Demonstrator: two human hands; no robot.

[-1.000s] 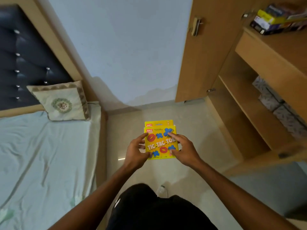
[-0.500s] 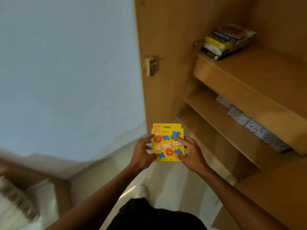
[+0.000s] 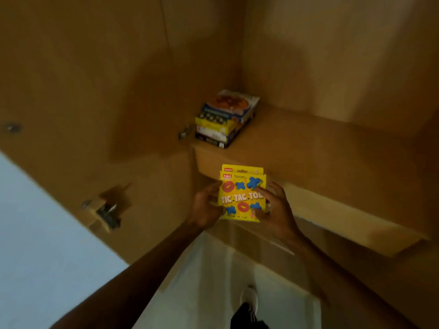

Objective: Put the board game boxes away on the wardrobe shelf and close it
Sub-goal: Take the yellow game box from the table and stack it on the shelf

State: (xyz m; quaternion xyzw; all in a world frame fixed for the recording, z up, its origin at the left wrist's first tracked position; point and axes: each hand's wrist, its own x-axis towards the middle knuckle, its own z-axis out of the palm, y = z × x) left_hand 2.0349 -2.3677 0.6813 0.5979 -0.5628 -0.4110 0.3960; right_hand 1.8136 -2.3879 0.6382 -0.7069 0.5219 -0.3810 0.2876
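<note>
A yellow Tic Tac Toe box (image 3: 242, 191) with red rings and blue crosses is held upright in front of me, just below the front edge of the wardrobe shelf (image 3: 308, 143). My left hand (image 3: 205, 206) grips its left side and my right hand (image 3: 275, 210) grips its right side. A stack of several board game boxes (image 3: 225, 118) lies on the left end of that shelf, in the corner against the wardrobe's side wall.
The open wardrobe door (image 3: 83, 103) stands at the left, with a metal latch (image 3: 107, 211) on its inner face. A lower shelf (image 3: 356, 219) juts out at the right. Pale floor (image 3: 213, 281) and my shoe (image 3: 249, 298) lie below.
My view has swung from the bed and floor up toward the wardrobe. The shelf with the stacked boxes is now close, and both hands have carried the Tic Tac Toe box up near its edge.
</note>
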